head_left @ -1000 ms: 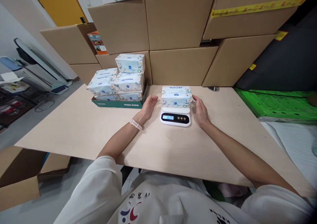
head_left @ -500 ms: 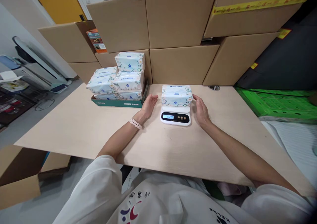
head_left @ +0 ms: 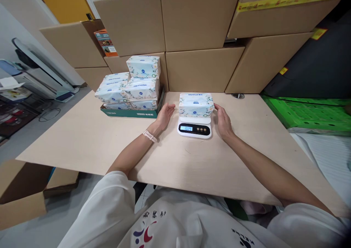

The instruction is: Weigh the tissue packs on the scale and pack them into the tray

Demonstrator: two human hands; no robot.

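Note:
A floral-printed tissue pack (head_left: 195, 105) rests on a white digital kitchen scale (head_left: 208, 134), whose lit display (head_left: 186, 128) seems to read 1029. My left hand (head_left: 165, 116) lies on the table to the left of the pack, fingers stretched out and a gap between them. On the other side, my right hand (head_left: 223, 121) stands open, its fingertips close to the pack's right edge; whether they touch it I cannot tell. Further left, several more tissue packs (head_left: 141, 89) are stacked in a shallow green carton (head_left: 128, 113).
Large cardboard boxes (head_left: 203, 70) form a wall along the back of the wooden table (head_left: 90, 145). Beyond its right side are a green plastic pallet (head_left: 290, 112) and a dark grey bulky object (head_left: 307, 72). An open cardboard box (head_left: 24, 211) stands on the floor at left.
The view has tilted very slightly. Both hands, the tissue pack and the scale stay in place.

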